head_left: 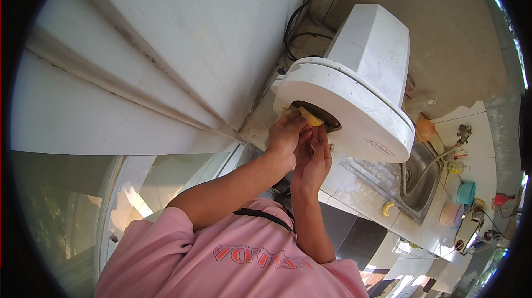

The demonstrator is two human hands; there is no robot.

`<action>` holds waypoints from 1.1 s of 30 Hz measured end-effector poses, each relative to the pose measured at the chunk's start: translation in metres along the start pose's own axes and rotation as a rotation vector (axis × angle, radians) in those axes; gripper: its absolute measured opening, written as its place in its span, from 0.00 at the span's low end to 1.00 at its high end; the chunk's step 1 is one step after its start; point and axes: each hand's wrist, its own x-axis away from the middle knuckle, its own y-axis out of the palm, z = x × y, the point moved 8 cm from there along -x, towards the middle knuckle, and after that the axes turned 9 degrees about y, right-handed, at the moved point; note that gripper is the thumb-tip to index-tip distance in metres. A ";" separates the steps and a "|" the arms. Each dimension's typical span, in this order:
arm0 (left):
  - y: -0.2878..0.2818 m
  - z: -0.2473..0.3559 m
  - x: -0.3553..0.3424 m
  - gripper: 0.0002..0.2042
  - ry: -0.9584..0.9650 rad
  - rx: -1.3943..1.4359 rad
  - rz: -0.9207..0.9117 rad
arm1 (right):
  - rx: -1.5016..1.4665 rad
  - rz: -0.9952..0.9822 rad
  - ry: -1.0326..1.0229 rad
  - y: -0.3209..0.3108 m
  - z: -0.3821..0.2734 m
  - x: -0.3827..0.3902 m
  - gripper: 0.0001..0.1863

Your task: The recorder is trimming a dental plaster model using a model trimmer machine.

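My left hand [285, 138] is closed on a soft-looking yellow piece [312, 117], whose kind I cannot make out. Beside it, the fingers of my right hand [313, 164] are raised and drawn together at the lower edge of the same piece. Both hands are at the dark oval opening [333, 122] in the front of a large white machine [354, 104]. The yellow piece lies across this opening, and my fingers partly hide it. What lies deeper inside is too dark to tell.
A tall white panel [166, 48] rises on the left. Right of the machine are a metal sink [425, 179] with a hose, a curved yellow piece [388, 208] on the tiled counter, a teal bowl [466, 192] and a pinkish tub [451, 216]. Black cables [292, 26] hang behind.
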 end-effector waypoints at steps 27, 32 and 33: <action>0.007 -0.007 -0.006 0.06 -0.105 0.078 0.130 | -0.071 -0.017 -0.052 0.004 -0.003 -0.010 0.21; 0.009 -0.010 -0.009 0.06 -0.113 0.065 0.104 | -0.069 -0.019 -0.038 0.002 -0.002 -0.012 0.22; 0.009 -0.008 -0.008 0.07 -0.106 0.061 0.103 | -0.071 -0.018 -0.042 0.002 -0.003 -0.011 0.22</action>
